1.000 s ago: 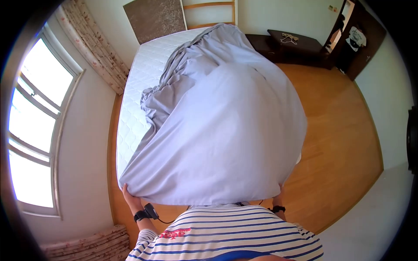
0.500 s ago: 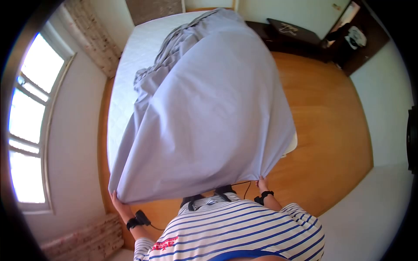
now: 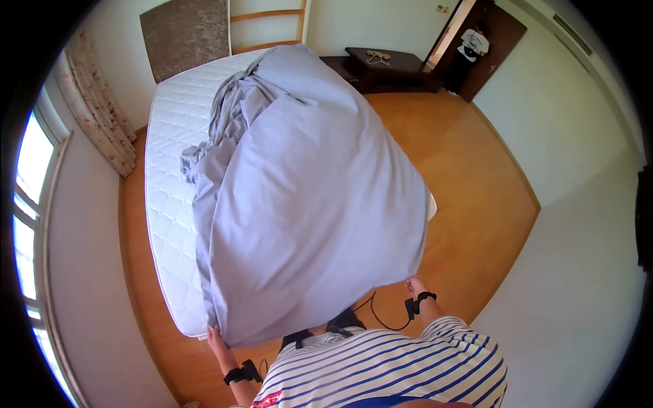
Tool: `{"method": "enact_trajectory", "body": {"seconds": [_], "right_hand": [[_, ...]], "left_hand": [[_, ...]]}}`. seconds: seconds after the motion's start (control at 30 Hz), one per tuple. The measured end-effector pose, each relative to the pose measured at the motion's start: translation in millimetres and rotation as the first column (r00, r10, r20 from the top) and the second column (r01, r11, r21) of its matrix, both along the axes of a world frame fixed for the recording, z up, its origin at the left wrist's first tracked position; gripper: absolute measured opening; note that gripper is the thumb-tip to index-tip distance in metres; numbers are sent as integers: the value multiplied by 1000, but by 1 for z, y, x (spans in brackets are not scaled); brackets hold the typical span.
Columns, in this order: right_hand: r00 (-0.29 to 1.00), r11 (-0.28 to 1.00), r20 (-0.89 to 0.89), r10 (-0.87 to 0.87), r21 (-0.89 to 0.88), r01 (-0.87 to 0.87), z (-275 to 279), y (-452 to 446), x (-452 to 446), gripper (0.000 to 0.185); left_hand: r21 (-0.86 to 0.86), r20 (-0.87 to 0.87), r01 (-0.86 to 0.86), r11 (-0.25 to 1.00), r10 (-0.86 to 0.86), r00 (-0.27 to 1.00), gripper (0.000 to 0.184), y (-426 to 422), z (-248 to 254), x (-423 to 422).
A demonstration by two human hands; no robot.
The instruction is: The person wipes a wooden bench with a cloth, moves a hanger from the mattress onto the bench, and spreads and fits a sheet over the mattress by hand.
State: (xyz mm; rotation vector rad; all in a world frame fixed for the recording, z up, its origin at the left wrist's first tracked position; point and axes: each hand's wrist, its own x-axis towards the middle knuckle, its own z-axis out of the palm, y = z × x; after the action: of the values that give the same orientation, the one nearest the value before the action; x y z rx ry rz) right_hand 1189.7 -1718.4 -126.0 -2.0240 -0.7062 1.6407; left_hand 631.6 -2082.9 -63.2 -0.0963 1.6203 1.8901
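Observation:
A grey-lilac bed sheet point(image 3: 313, 183) spreads over much of the white quilted mattress point(image 3: 170, 177), its far left side bunched in folds. At the sheet's near left corner, my left hand point(image 3: 216, 338) pinches the edge beside the mattress corner. My right hand point(image 3: 413, 286) is closed on the near right corner, out past the bed's end. Between the two hands the near edge hangs in front of my legs. The mattress's near right part is mostly hidden under the cloth. Both wrists wear black straps with small devices.
A brown headboard panel point(image 3: 187, 41) and a wooden frame point(image 3: 269, 13) stand at the far wall. A dark low cabinet point(image 3: 381, 68) holds clothes hangers point(image 3: 378, 57). A person point(image 3: 469, 51) stands by the brown door point(image 3: 496, 51). Black cables point(image 3: 381, 319) hang near my legs. Windows line the left.
My view has tilted up and shifted, showing more of the far wall and the person. My left hand has come inward to the mattress corner, and the sheet hangs slacker.

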Motion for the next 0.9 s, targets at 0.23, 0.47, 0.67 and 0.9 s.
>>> {"method": "enact_trajectory", "body": {"seconds": [0.23, 0.47, 0.67, 0.9], "right_hand": [[832, 820, -66, 551, 233, -524, 46, -101, -137, 23], [679, 521, -141, 721, 756, -396, 175, -181, -275, 28], [455, 115, 257, 853, 757, -643, 151, -220, -321, 42], [259, -36, 449, 855, 549, -835, 91, -271, -335, 39]], "left_hand": [[73, 20, 288, 955, -290, 957, 51, 61, 14, 13], [-248, -532, 867, 431, -809, 250, 45, 94, 128, 117], [-559, -523, 826, 77, -806, -278, 56, 45, 141, 151], [-735, -489, 677, 31, -717, -498, 76, -23, 120, 120]]}}
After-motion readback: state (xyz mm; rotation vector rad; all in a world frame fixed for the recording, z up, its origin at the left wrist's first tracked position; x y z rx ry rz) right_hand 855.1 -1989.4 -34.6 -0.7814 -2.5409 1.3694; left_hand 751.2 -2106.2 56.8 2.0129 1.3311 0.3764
